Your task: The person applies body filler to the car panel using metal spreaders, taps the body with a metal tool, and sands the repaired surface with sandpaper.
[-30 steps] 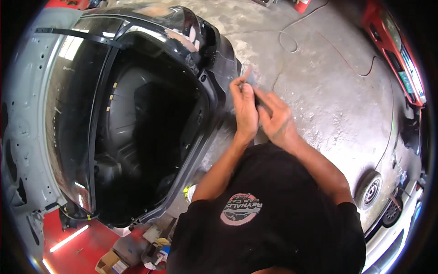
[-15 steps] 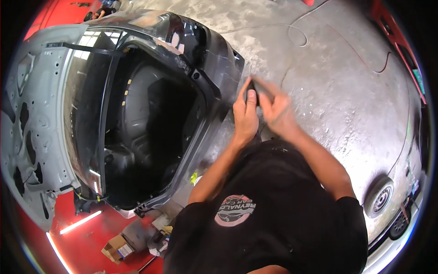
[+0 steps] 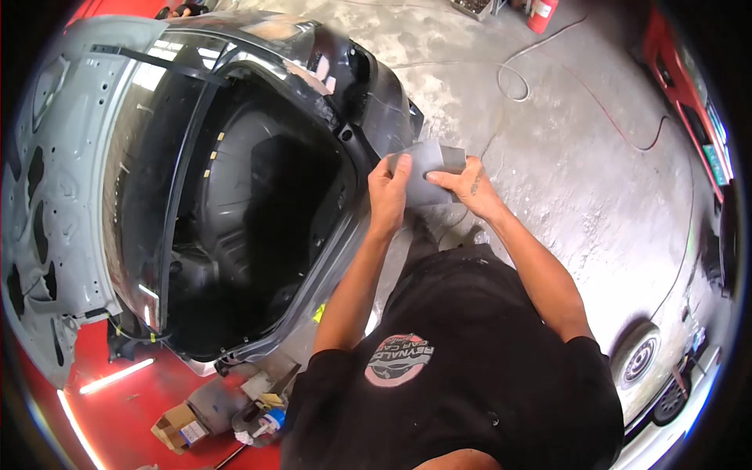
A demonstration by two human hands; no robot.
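A grey sheet of sandpaper (image 3: 423, 163) is stretched between my two hands, above the floor beside the car's rear corner. It looks folded or layered, with a darker part at its right end. My left hand (image 3: 387, 192) grips the left edge, thumb on top. On the opposite side, my right hand (image 3: 476, 188) pinches the sheet with its thumb laid across the face. The fingers underneath are hidden. Close on the left stands the dark car body (image 3: 376, 110), its trunk opening (image 3: 266, 219) uncovered and the grey trunk lid (image 3: 78, 180) raised.
A loose wheel (image 3: 638, 356) leans at the lower right, near a white car. Hoses (image 3: 513, 82) trail over the concrete floor (image 3: 564, 172). A red fire extinguisher (image 3: 540, 14) stands at the top. Lower left are a cardboard box (image 3: 178, 427) and a lit tube (image 3: 117, 377).
My hands have moved apart, and the sandpaper between them now shows as a wider sheet. Earlier they were close together around a small dark piece, the right one blurred. The view has shifted slightly.
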